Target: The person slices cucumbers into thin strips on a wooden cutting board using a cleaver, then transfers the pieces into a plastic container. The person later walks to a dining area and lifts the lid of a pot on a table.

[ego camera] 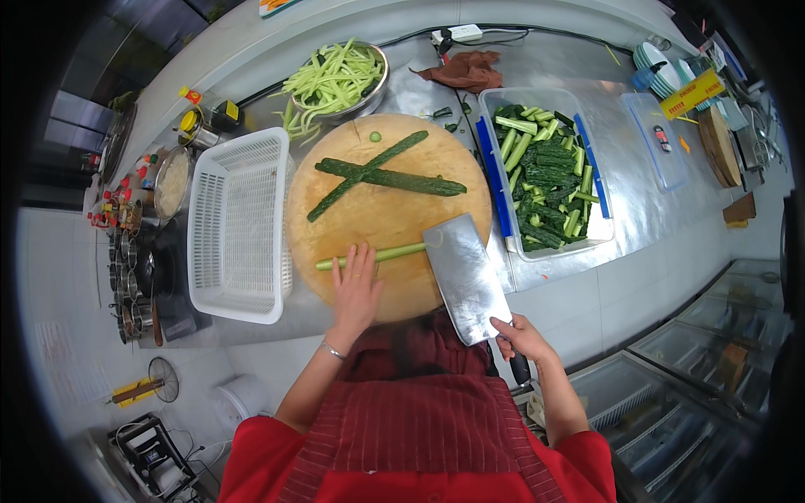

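On a round wooden cutting board (377, 217) lies a long, pale green cucumber piece (402, 252), its cut side facing up. My left hand (357, 286) presses it down near its left end, fingers laid across it. My right hand (523, 338) grips the black handle of a broad steel cleaver (468, 280). The blade shows its flat side, and its far corner covers the piece's right end. Farther back on the board, two dark green cucumber lengths (434, 183) lie crossed. A small green round bit (375, 136) sits near the far edge.
Left of the board stands a white plastic basket (283, 207). A steel bowl (365, 104) of pale green strips is behind. A clear container (531, 94) of chopped cucumber stands right, its lid (648, 126) beyond. A brown cloth (468, 69) and a power strip (462, 33) lie behind.
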Demonstrator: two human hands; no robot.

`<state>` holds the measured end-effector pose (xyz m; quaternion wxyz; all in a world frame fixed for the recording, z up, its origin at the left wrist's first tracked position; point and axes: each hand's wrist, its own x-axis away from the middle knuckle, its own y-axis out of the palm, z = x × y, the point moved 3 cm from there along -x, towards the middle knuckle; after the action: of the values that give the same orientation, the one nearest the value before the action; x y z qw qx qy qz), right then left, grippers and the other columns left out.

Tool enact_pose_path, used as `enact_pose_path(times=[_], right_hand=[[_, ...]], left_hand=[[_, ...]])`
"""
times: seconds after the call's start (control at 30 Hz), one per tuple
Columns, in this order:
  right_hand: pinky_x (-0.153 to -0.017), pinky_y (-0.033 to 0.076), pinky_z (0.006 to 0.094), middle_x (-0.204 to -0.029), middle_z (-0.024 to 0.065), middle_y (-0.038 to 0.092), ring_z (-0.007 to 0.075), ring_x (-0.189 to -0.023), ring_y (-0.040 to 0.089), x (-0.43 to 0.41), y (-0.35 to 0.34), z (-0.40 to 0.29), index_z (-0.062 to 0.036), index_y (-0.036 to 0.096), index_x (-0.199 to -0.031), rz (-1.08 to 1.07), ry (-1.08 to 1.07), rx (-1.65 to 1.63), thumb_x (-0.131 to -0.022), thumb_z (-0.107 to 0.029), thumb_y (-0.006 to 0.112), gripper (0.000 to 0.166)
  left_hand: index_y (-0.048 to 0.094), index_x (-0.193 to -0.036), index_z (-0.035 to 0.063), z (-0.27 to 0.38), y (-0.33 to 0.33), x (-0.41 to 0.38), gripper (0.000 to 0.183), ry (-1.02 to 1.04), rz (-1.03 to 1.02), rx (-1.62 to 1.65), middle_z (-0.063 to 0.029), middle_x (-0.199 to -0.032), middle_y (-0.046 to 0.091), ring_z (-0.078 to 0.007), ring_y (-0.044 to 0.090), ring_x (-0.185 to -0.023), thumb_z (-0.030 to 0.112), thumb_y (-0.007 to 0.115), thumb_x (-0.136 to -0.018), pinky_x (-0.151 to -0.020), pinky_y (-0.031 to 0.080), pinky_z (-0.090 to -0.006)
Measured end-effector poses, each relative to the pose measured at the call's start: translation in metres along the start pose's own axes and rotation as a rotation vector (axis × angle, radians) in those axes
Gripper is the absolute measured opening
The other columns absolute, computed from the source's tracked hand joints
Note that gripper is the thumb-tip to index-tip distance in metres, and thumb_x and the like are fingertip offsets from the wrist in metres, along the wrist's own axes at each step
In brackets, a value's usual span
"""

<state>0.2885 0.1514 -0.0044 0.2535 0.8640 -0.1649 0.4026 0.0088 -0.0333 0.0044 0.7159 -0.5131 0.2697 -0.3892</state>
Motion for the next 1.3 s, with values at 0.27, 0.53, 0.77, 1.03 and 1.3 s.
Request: enact_pose_path(times=[0.27,0.53,0.77,1.03,1.3], right_hand=[[-0.043,0.044,0.0280,-0.053,0.0014,0.046,0.0106,-0.041,0.044,-0.023,0.038,0.002,-0.0059,0.049,-0.086,-0.042,-0.042,0.053,-0.097,-0.031,0.053,0.028],[-0.043,0.043,0.0286,-0.052,0.0024,0.046,0.0114,-0.041,0.045,-0.037,0.067,0.008,-0.0073,0.046,-0.079,-0.045,-0.048,0.039,-0.098,-0.030,0.052,0.030],[-0.043,0.044,0.0286,-0.053,0.0011,0.044,0.0110,-0.042,0.044,-0.051,0.099,0.017,-0.0074,0.046,-0.083,-0.063,-0.053,0.001,-0.098,-0.032,0.053,0.029],[-0.044,0.045,0.0280,-0.054,-0.0004,0.043,0.0097,-0.043,0.043,-0.070,0.143,0.023,-0.0062,0.049,-0.092,-0.152,-0.059,0.007,-0.097,-0.032,0.052,0.027],[-0.042,0.042,0.0260,-0.053,-0.0006,0.043,0.0083,-0.043,0.042,-0.081,0.194,0.013,-0.0063,0.050,-0.093,-0.206,-0.100,0.077,-0.098,-0.033,0.052,0.027]], left_hand=[[0.035,-0.142,0.0011,-0.047,-0.012,0.022,0.068,-0.115,0.155,-0.091,-0.0145,-0.150,0.030,-0.0336,0.019,-0.142,0.020,0.062,-0.083,-0.113,0.005,-0.0577],[0.032,-0.144,0.0034,-0.065,-0.017,0.031,0.071,-0.105,0.084,-0.134,-0.0126,-0.152,0.028,-0.0349,0.016,-0.143,0.024,0.061,-0.083,-0.113,0.003,-0.0591],[0.033,-0.144,0.0046,-0.071,-0.022,0.032,0.072,-0.047,0.070,-0.120,-0.0152,-0.153,0.022,-0.0376,0.011,-0.143,0.028,0.064,-0.083,-0.112,0.003,-0.0601],[0.037,-0.143,0.0086,-0.078,-0.028,0.031,0.072,0.006,0.079,-0.064,-0.0207,-0.153,0.017,-0.0418,0.009,-0.142,0.030,0.067,-0.081,-0.111,0.003,-0.0612],[0.039,-0.142,0.0124,-0.083,-0.034,0.033,0.074,0.038,0.116,-0.054,-0.0210,-0.153,0.018,-0.0425,0.011,-0.142,0.032,0.070,-0.078,-0.111,0.003,-0.0618]])
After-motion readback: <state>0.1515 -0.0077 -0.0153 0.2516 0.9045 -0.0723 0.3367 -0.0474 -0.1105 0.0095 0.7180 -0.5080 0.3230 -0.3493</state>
